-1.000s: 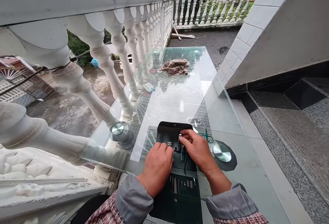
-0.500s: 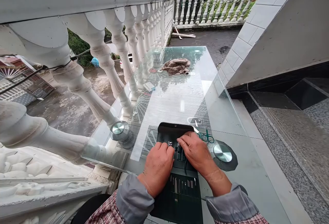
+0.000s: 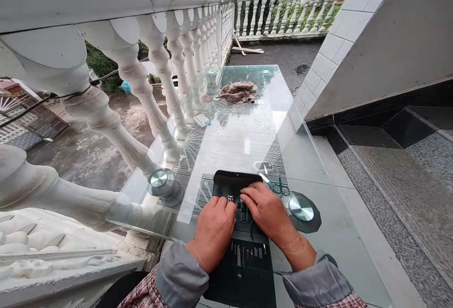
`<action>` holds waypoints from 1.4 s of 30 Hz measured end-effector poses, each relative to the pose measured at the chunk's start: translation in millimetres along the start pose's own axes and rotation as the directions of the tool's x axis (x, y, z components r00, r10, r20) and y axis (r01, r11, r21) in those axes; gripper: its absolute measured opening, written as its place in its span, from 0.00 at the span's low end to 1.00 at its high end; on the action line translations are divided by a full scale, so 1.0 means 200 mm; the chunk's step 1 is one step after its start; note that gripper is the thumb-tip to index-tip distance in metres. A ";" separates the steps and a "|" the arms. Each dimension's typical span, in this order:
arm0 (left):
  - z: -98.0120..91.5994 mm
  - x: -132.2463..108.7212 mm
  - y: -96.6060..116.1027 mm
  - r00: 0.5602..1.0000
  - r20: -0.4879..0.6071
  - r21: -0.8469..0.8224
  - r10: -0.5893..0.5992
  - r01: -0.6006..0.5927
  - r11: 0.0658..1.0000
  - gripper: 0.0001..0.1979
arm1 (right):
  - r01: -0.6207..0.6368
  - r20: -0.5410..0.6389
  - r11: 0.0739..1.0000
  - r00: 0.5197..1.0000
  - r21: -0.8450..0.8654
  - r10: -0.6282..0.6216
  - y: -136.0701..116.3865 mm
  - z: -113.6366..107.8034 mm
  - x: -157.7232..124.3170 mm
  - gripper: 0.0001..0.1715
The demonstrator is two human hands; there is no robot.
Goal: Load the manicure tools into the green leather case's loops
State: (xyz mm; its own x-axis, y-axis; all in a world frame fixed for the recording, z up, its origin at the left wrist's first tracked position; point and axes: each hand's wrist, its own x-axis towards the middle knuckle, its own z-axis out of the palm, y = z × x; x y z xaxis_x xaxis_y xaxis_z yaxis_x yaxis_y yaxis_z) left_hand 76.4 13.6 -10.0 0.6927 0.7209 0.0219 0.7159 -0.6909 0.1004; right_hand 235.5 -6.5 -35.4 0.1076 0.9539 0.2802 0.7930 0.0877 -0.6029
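A black manicure case [image 3: 238, 294] lies unfolded on the glass table, its upper flap pointing away from me. Several slim metal tools [image 3: 241, 253] sit in a row in its lower half. My left hand [image 3: 215, 228] is closed at the case's left side, fingers curled and tips hidden; the shiny head of a nail clipper [image 3: 230, 198] shows just beyond them. From the right, my right hand [image 3: 266, 209] pinches at a second nail clipper [image 3: 242, 201] in the case's middle part, mostly covered by the fingers. Green-handled scissors [image 3: 281, 188] lie just beyond my right hand.
The glass table [image 3: 307, 157] has round metal discs over its legs, one [image 3: 301, 209] beside my right wrist. A crumpled brown cloth [image 3: 237, 93] and a small box [image 3: 202, 120] lie farther back. White balusters [image 3: 136, 79] line the left; steps [image 3: 392, 171] rise at the right.
The whole view has shifted slightly, so everything appears a little farther left. My fingers stay at the same places on the case, with the right fingertips slightly changed at the clipper.
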 end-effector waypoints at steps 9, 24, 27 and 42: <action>-0.01 0.00 0.00 0.999 0.038 -0.022 0.000 0.001 1.000 0.05 | -0.310 -0.355 0.948 0.880 0.075 0.316 0.21 -0.18 0.02 0.12; 0.00 -0.01 0.00 1.000 -0.011 0.011 0.007 -0.007 1.000 0.06 | -0.321 -0.151 0.877 0.946 -0.358 0.285 0.24 -0.11 0.03 0.04; 0.00 -0.01 -0.01 0.999 -0.045 0.030 0.028 -0.026 0.999 0.05 | -0.334 -0.143 0.860 0.943 -0.387 0.302 0.24 -0.11 0.03 0.04; 0.07 -0.10 0.04 0.653 -0.316 0.307 0.688 -0.615 0.726 0.12 | -0.222 -0.139 0.765 0.975 -0.604 0.174 0.29 -0.08 -0.02 0.11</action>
State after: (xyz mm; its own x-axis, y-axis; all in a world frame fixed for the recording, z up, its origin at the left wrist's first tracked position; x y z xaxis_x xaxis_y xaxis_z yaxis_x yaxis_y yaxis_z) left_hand 69.9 -7.4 -23.0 0.9174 0.0128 0.3977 0.1203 -0.9617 -0.2465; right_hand 290.7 -10.2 -60.4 0.3257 0.9055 0.2721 0.9452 -0.3182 -0.0727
